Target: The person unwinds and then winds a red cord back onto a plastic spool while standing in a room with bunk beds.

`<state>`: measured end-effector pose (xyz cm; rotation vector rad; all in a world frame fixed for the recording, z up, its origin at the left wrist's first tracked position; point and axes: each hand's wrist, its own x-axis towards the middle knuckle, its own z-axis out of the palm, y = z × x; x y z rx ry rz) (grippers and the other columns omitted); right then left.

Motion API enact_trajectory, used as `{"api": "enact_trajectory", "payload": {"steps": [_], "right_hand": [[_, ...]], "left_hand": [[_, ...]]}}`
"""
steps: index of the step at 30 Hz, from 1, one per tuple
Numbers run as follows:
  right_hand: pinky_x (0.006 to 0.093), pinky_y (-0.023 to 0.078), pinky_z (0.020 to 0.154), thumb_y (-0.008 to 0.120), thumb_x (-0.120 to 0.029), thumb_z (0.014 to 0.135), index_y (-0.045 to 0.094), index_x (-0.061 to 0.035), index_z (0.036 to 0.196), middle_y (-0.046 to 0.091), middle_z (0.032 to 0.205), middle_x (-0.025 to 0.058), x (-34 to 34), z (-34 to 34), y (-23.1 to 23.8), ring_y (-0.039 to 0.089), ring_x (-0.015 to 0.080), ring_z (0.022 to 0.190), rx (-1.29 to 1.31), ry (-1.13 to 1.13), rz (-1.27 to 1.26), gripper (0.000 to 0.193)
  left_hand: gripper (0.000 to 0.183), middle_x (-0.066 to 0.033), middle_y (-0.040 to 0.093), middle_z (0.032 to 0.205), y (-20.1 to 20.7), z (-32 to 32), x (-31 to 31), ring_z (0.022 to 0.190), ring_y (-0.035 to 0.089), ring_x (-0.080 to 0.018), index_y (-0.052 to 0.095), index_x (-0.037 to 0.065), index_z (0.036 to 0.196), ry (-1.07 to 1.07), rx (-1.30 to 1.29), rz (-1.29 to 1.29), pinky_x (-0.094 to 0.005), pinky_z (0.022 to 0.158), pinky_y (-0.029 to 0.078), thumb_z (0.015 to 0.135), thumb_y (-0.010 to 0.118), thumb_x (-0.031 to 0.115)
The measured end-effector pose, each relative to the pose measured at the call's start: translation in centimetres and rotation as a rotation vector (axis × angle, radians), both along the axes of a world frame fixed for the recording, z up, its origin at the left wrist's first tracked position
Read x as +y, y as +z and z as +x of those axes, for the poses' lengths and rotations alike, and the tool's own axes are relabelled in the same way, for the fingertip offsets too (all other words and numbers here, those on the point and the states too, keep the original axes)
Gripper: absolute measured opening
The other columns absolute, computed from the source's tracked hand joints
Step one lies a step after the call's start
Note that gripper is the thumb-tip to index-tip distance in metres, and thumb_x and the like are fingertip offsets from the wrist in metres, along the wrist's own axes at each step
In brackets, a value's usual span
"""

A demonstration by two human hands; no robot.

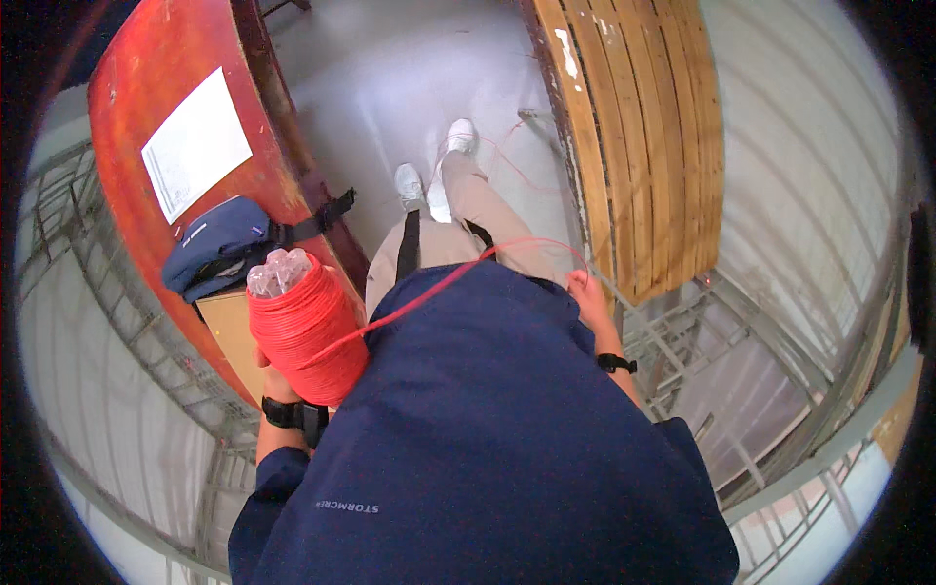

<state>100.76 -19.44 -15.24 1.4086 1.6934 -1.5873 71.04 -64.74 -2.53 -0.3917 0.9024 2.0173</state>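
Note:
A thick spool of red cord point(307, 327) is at my left side, wound round a clear, lobed plastic core point(279, 272) that looks like a bottle's base. My left hand point(277, 382) holds the spool from the outer side, its fingers mostly hidden behind the cord. One strand of red cord point(444, 283) leaves the spool and runs across in front of my body to the right. At its far end my right hand point(588, 295) pinches the strand between closed fingers. A thinner length of the cord point(505, 156) trails over the floor near my shoes.
To the left stands a red wooden table point(146, 88) with a white sheet of paper point(198, 146), a dark blue bag point(216, 246) and a cardboard box point(229, 336). A slatted wooden bench point(648, 127) is on the right. Grey floor point(390, 78) lies between them.

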Motion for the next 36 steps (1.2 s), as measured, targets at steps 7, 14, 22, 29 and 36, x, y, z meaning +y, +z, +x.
{"api": "enact_trajectory", "payload": {"steps": [7,14,22,29,36], "right_hand": [[0.0243,0.047,0.06,0.064,-0.019,0.093,0.061,-0.0007,0.095,0.063,0.077,0.0024,6.6,-13.0,-1.8,0.058,0.0099,0.067,0.184,0.037,-0.049,0.019],[0.0214,0.036,0.052,0.067,-0.019,0.091,0.062,-0.0062,0.087,0.054,0.065,-0.0062,13.5,-23.6,-1.2,0.046,0.0037,0.057,0.159,0.121,-0.035,0.014],[0.0213,0.03,0.053,0.067,-0.021,0.091,0.062,-0.0059,0.083,0.049,0.065,-0.009,14.7,-34.6,-2.1,0.039,0.002,0.059,0.079,0.13,0.064,0.017],[0.0225,0.032,0.054,0.064,-0.019,0.093,0.063,-0.0047,0.085,0.051,0.067,-0.0084,13.5,-48.6,-0.9,0.04,0.0025,0.06,0.138,0.153,0.112,0.017],[0.0213,0.033,0.053,0.065,-0.019,0.093,0.062,-0.0033,0.087,0.048,0.066,-0.0088,15.8,-60.3,0.5,0.04,0.0023,0.058,0.241,0.21,0.175,0.018]], "left_hand": [[0.064,-0.0099,0.049,0.14,0.6,-4.2,4.2,0.125,0.048,-0.0277,0.038,0.008,0.141,0.054,0.037,-0.071,-0.0432,0.106,0.04,0.094,0.046,0.05],[0.06,-0.0087,0.048,0.142,0.1,-9.4,7.7,0.127,0.046,-0.0267,0.038,0.008,0.142,0.096,0.03,-0.118,-0.0429,0.108,0.039,0.098,0.042,0.049],[0.074,-0.0121,0.05,0.138,-0.6,-23.4,10.3,0.122,0.05,-0.0299,0.036,0.007,0.142,0.103,0.004,-0.038,-0.0444,0.103,0.043,0.089,0.051,0.055],[0.086,-0.0151,0.051,0.134,-0.1,-39.4,12.3,0.118,0.053,-0.0327,0.035,0.005,0.143,0.135,0.026,0.104,-0.0458,0.099,0.047,0.081,0.06,0.06],[0.1,-0.0181,0.053,0.13,0.7,-49.8,15.1,0.114,0.056,-0.0355,0.033,0.004,0.143,0.186,0.038,0.244,-0.0471,0.096,0.051,0.073,0.068,0.065]]}}
